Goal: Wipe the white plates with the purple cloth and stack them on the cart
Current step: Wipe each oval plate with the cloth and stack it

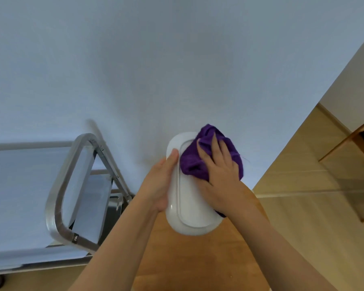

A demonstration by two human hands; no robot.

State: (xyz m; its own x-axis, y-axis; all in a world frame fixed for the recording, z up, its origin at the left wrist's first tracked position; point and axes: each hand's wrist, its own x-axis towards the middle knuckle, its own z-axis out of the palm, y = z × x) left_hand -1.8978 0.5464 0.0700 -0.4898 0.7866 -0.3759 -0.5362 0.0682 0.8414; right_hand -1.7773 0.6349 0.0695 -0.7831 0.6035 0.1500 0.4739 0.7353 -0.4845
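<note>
Wiping: under way, white plate [187, 208] held up in mid-air at lower centre of the frame, clear of any surface.
Left hand [162, 183]: gripping the plate's left rim, thumb laid over the top edge, fingers hidden behind; likely placed so to brace the plate against the rubbing.
Right hand [216, 175]: pressed flat on the purple cloth [198, 160], fingers [213, 143] spread and fairly straight, pinning the bunched cloth to the plate's upper right part; probably spread to cover more surface per stroke.
Plate face: oval, with a raised inner ring, turned toward the camera; lower half bare, upper right under the cloth.
Cart [57, 185]: at left of the frame, just beside the left forearm, metal frame with rounded handle loop and pale shelf; no stacked plates visible on the part shown.
Stage: judged mid-wipe, stacking not yet done.
Floor [198, 259]: wooden, below the arms.
Wall [135, 59]: pale, plain, filling the upper frame.
Far right: wooden furniture [355, 139], partly cut off.
</note>
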